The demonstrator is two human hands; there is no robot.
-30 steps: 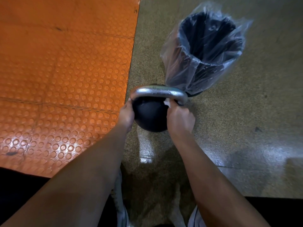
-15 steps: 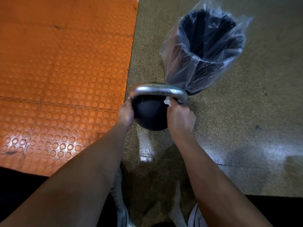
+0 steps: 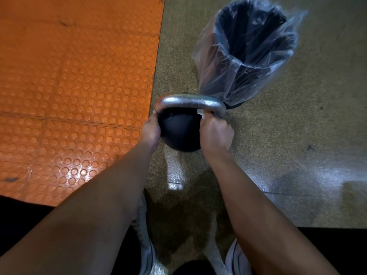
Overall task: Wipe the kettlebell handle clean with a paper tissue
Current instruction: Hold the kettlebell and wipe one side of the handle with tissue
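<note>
Head view. A black round-bodied kettlebell (image 3: 179, 133) with a bare silver metal loop handle (image 3: 188, 102) stands on the speckled tan floor (image 3: 297, 135), just right of the edge of an orange studded rubber mat (image 3: 79, 86). At the kettlebell's 1 o'clock, touching or just beside the handle, stands a black waste bin lined with a clear plastic bag (image 3: 250, 50).

The left hand (image 3: 150, 130) rests against the body at its 9 o'clock, below the left root of the handle; whether its fingers curl round the handle cannot be told. The right hand (image 3: 216, 133) is closed, fingers curled round the right leg of the handle at the 3 o'clock side, pinching a white paper tissue (image 3: 201, 113), of which only a small corner shows under the bend.

Assessment: the wipe is in progress on the handle's right leg, the left hand apparently steadying. The top bar and left leg show no tissue on them. The next move likely calls for sliding the tissue up over the bend and along the bar toward 9 o'clock, with firm wrap-around pressure and the body held still.
</note>
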